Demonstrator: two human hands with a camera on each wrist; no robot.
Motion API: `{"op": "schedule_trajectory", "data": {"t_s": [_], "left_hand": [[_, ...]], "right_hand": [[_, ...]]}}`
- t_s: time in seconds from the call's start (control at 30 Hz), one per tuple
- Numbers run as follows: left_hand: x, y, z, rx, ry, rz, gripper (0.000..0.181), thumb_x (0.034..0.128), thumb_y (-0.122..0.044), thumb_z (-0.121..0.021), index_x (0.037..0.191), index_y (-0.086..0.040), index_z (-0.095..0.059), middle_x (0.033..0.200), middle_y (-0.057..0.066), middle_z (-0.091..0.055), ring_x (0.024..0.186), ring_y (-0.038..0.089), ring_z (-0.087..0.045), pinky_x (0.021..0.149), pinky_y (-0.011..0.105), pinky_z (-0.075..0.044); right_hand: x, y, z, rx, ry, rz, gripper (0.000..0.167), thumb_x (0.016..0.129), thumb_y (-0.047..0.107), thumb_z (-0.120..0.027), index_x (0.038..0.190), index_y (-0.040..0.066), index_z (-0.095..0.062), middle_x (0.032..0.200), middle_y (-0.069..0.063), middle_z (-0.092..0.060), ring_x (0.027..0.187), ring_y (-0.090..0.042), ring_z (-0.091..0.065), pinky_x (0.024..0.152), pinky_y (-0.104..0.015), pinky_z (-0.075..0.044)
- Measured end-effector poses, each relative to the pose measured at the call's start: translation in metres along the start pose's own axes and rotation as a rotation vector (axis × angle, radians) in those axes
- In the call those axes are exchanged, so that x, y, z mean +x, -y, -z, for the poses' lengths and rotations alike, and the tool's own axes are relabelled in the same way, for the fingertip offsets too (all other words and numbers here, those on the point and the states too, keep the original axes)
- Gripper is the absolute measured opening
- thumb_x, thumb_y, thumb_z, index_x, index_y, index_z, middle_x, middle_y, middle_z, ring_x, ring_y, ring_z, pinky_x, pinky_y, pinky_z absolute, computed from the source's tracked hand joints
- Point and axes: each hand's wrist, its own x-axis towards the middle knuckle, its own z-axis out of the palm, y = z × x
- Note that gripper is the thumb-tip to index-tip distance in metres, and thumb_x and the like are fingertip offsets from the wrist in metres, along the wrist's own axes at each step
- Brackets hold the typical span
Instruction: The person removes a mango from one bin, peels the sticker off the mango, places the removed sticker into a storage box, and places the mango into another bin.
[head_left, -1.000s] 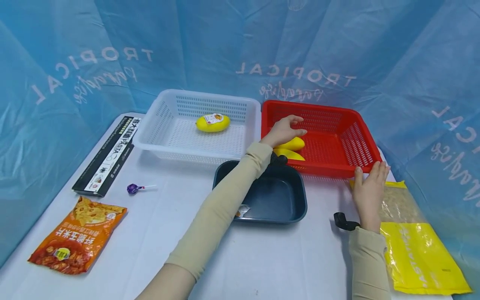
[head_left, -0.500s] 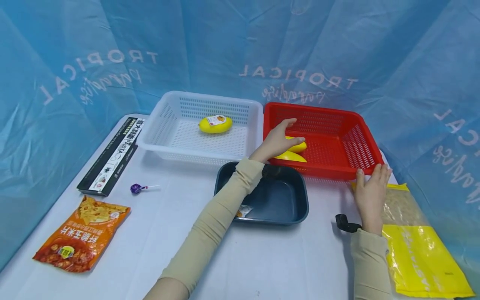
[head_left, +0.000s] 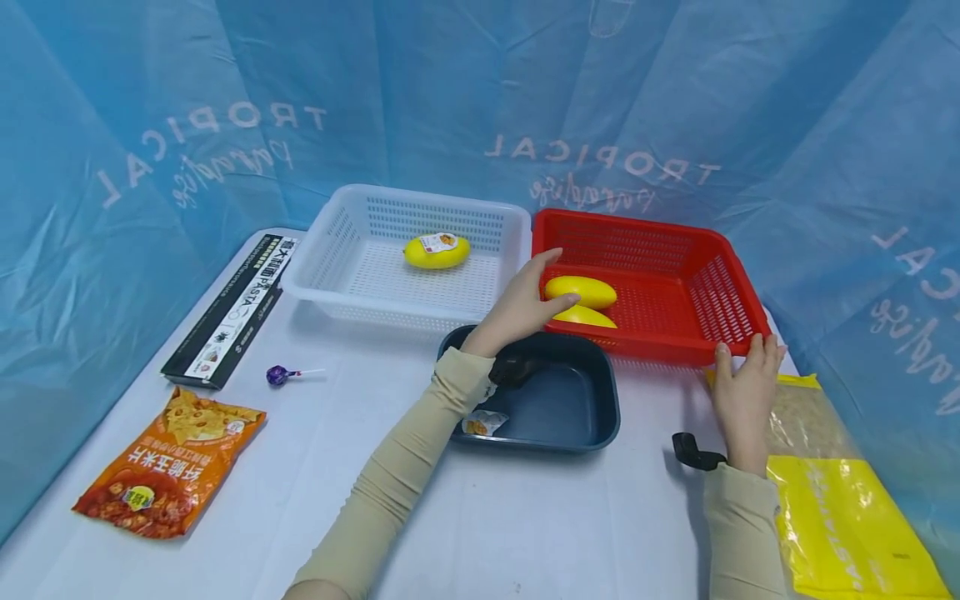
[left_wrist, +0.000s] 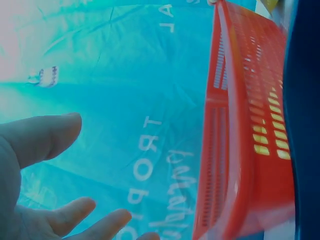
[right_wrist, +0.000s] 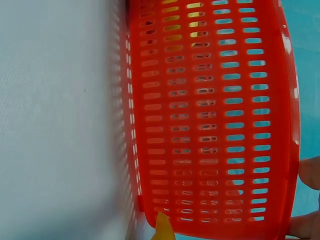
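Looking down at the counter [head_left: 525,517], we find the left hand [head_left: 517,308] relaxed — thumb and fingers apart — by the near left corner of the red basket [head_left: 660,344], where two yellow fruits [head_left: 585,292] lie inside. The right hand [head_left: 744,398], fingers fairly straight, touches the near right corner. A third fruit [head_left: 437,253] sits in the white basket [head_left: 405,284].

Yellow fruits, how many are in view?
3: one yellow fruit in the white basket, then a second and a third, partly hidden, side by side in the red basket. More could be hidden there.
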Motion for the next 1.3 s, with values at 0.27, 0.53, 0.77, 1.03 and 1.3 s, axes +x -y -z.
{"op": "schedule_trajectory", "data": {"t_s": [0.27,0.53,0.77,1.03,1.3], "left_hand": [[-0.025,0.015,0.024,0.027,-0.14,0.037,0.085,0.0885,-0.035,-0.068,0.155,-0.013,-0.018,0.159,0.008,-0.027,0.142,0.029,-0.033,0.115,0.05,-0.034],[-0.05,0.036,0.047,0.027,-0.256,0.061,0.08,0.0903,-0.034,-0.066,0.154,-0.012,-0.022,0.16,0.009,-0.026,0.145,0.029,-0.03,0.118,0.05,-0.027],[-0.068,0.049,0.064,0.081,-0.363,0.068,0.066,0.0937,-0.029,-0.062,0.149,-0.007,-0.033,0.153,0.017,-0.036,0.142,0.036,-0.034,0.116,0.053,-0.029],[-0.078,0.055,0.079,0.173,-0.486,0.052,0.054,0.0946,-0.019,-0.06,0.143,-0.003,-0.043,0.145,0.021,-0.044,0.136,0.038,-0.04,0.113,0.052,-0.033],[-0.085,0.069,0.097,0.225,-0.567,0.125,0.056,0.0953,-0.022,-0.06,0.144,-0.004,-0.041,0.148,0.019,-0.041,0.138,0.036,-0.038,0.114,0.05,-0.033]], "right_hand": [[-0.002,0.002,0.0,0.025,0.007,0.001,0.07,0.102,0.041,-0.034,0.156,0.009,-0.002,0.164,-0.01,0.007,0.151,-0.028,0.016,0.118,-0.06,-0.008],[-0.006,0.005,0.002,0.032,-0.013,0.021,0.069,0.101,0.038,-0.038,0.156,0.007,-0.008,0.164,-0.014,0.0,0.151,-0.031,0.014,0.117,-0.062,-0.007],[-0.015,0.016,0.002,0.047,-0.076,0.122,0.058,0.1,0.03,-0.043,0.147,-0.002,-0.035,0.158,-0.026,-0.021,0.151,-0.04,0.001,0.118,-0.063,-0.006],[-0.037,0.044,0.004,0.007,-0.074,0.207,0.048,0.1,0.026,-0.046,0.14,0.0,-0.048,0.151,-0.025,-0.037,0.148,-0.041,-0.017,0.117,-0.064,-0.012],[-0.056,0.064,0.002,-0.009,-0.058,0.323,0.043,0.099,0.027,-0.053,0.134,0.003,-0.056,0.136,-0.023,-0.056,0.121,-0.041,-0.051,0.103,-0.058,-0.04]]}}
